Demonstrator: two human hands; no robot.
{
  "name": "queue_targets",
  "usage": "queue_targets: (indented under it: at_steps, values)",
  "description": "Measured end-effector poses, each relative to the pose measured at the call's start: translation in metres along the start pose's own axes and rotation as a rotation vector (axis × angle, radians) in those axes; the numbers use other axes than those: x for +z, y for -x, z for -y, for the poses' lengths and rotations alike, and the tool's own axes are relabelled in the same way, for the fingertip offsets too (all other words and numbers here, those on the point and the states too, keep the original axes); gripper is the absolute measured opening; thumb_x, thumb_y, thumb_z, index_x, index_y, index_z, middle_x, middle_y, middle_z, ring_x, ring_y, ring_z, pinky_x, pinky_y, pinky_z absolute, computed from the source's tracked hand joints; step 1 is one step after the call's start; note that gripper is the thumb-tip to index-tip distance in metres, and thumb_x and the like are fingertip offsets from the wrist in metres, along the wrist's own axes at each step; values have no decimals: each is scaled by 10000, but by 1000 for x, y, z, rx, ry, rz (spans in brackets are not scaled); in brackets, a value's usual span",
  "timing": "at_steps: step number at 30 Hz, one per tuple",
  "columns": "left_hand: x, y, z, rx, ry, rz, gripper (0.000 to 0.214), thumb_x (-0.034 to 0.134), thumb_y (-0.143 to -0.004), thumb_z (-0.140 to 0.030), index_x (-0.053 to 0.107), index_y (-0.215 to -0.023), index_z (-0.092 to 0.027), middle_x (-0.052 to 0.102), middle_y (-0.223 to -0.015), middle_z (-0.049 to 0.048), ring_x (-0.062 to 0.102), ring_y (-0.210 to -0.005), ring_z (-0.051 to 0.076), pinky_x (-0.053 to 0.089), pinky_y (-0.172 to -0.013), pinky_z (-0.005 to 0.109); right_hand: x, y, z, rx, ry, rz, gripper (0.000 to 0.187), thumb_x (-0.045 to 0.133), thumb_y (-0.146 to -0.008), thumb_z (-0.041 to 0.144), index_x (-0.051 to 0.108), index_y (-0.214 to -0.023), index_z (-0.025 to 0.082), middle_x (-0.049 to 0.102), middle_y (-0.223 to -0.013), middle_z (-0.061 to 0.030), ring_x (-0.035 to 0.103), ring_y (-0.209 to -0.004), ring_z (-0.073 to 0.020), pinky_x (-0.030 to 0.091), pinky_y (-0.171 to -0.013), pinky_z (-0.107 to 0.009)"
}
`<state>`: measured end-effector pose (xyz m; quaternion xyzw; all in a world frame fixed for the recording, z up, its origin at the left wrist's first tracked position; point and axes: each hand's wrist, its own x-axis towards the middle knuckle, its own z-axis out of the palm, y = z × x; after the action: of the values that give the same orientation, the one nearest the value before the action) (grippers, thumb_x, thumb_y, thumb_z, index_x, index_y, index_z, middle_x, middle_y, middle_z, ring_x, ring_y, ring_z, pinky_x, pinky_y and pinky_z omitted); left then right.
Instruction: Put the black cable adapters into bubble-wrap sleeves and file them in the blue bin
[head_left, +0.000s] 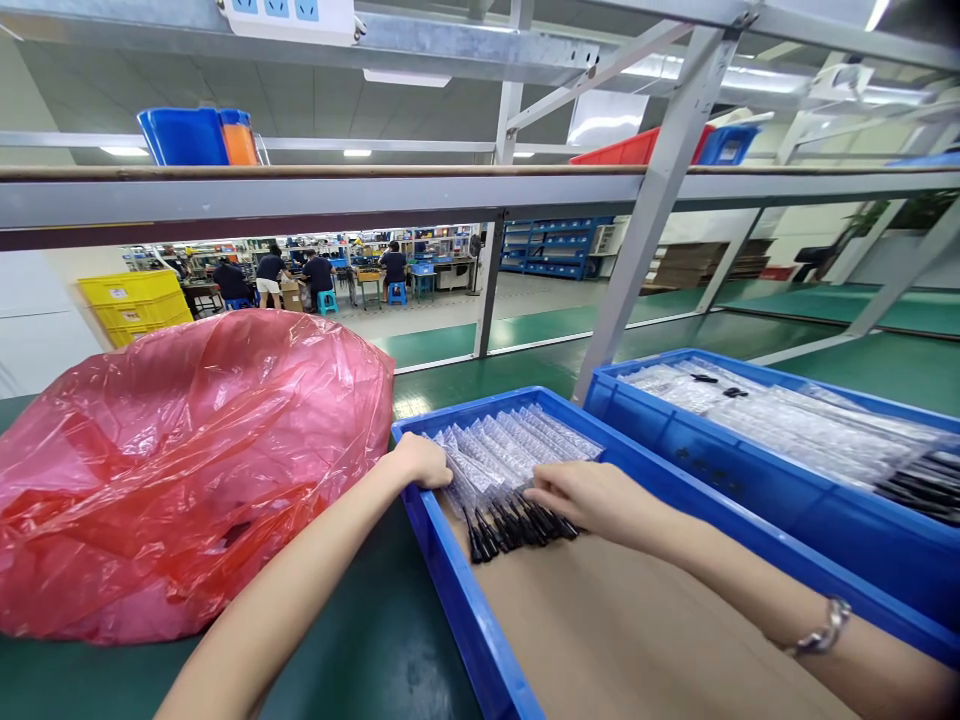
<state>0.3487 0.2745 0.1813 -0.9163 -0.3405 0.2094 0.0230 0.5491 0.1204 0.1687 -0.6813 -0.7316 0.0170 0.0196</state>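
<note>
A row of slim black-ended pieces in clear bubble-wrap sleeves (499, 450) lies side by side at the far end of a blue plastic bin (480, 640). Their black ends (517, 525) point towards me. At the left end of the row, my left hand (422, 462) is closed on the outermost sleeve, close to the bin's rim. My right hand (589, 495) has its fingers curled round the right part of the row, where sleeves meet black ends. Its fingertips are partly hidden. Brown cardboard (600, 610) lines the bin floor in front of the row.
To the left, a large red plastic bag (187, 470) rests on the green tabletop (375, 620). A second blue bin (720, 470) stands to the right, full of similar wrapped pieces. A metal upright (652, 210) and shelf (330, 200) stand behind. Several people work in the background.
</note>
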Motion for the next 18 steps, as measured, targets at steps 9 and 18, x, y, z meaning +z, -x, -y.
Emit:
queue_targets:
  at_steps: [9,18]
  values:
    - [-1,1,0,-1,10,-11,325,597,-970,-409,649,-1158,-149,678,-1181,88,662,-1056,220,557,-941,457,-20,29,-44,56,-125,468,278,584,-748,199,654,-480,227,702,-575,-13,658,-553,-179,386,-516,-256]
    - [-2,3,0,0,2,-16,329,594,-971,-415,653,-1150,-146,681,-1182,89,661,-1069,224,549,-956,467,13,12,-42,72,82,269,247,617,-766,134,691,-538,194,744,-639,-84,726,-633,-236,449,-559,-292]
